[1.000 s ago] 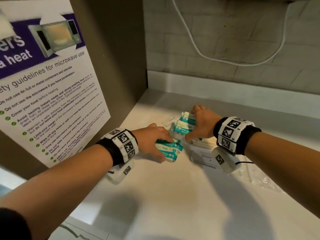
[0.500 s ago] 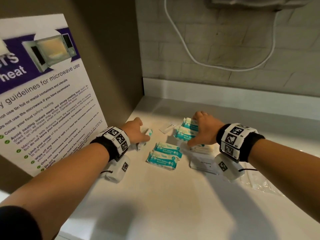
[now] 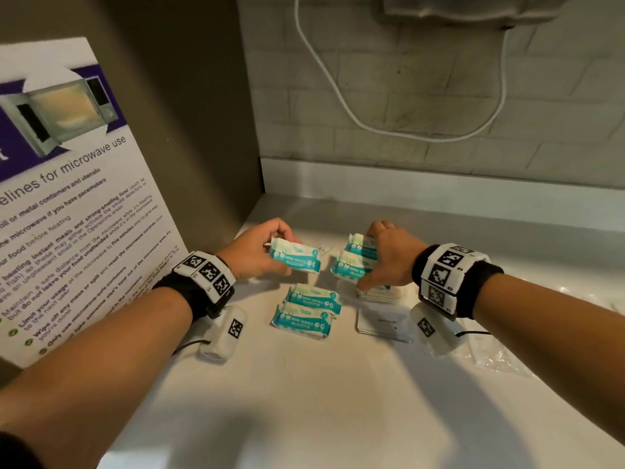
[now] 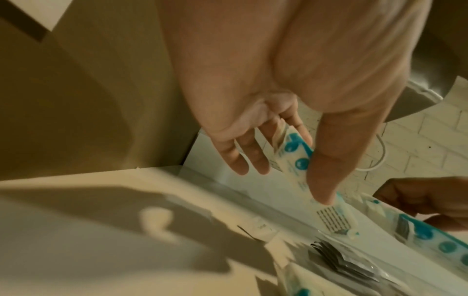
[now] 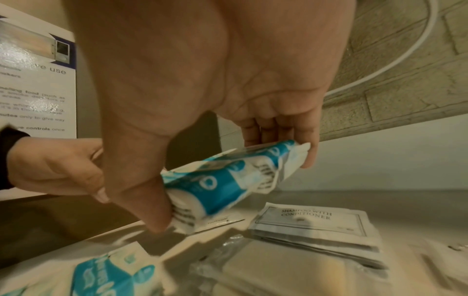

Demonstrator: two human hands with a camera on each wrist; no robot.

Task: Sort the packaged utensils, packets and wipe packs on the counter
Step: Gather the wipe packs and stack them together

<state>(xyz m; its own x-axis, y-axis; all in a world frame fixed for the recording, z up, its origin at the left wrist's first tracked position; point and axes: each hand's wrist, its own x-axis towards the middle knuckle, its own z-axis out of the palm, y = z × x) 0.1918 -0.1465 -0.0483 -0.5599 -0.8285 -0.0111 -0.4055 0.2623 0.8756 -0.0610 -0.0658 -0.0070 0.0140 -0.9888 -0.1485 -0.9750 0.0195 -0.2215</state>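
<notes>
My left hand pinches one teal-and-white mini wipes pack between thumb and fingers, lifted above the counter; the left wrist view shows the same wipe pack edge-on in that hand. My right hand grips two stacked wipe packs, thumb at the near edge, fingers at the far edge. In the right wrist view those packs sit bent in that hand. Two more wipe packs lie side by side on the white counter.
A stack of flat shampoo sachets and a white toothpaste packet lie under my right wrist. Clear-wrapped utensils lie at the right. A microwave-use poster stands on the left wall. A white cable hangs on the tiled back wall.
My left hand let go of the two packs now lying on the counter, reached left and lifted another pack. My right hand kept its grip on its packs and raised them slightly.
</notes>
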